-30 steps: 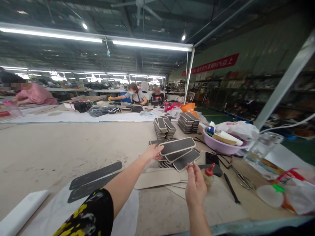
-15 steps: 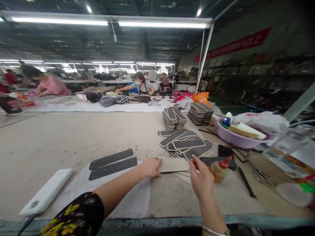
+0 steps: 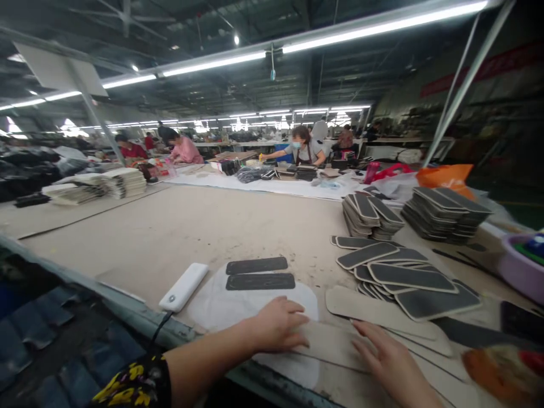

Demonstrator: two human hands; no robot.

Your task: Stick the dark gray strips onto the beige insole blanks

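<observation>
My left hand [image 3: 278,324] is at the left end of a beige, strip-shaped panel [image 3: 329,341], its fingers over the edge. The right end of that panel is between the thumb and fingers of my right hand [image 3: 393,362]. The panel lies low, partly over a white sheet [image 3: 255,303] on the table. On this sheet are two dark grey strips [image 3: 260,281], side by side. More beige panels [image 3: 378,309] lie fanned out beside and under my right hand. A loose pile of dark panels with pale edges [image 3: 408,275] is just beyond them.
Stacked dark panels [image 3: 368,218] stand at the back right. A white device [image 3: 185,286] with a black cable lies on the left. At the right are a blurred red-capped bottle [image 3: 493,368] and a purple basin [image 3: 525,269]. Co-workers [image 3: 304,150] sit beyond the table.
The view has swung left, and the table's near-left edge now shows. Both hands have drawn a beige panel toward the white sheet, away from the other beige panels.
</observation>
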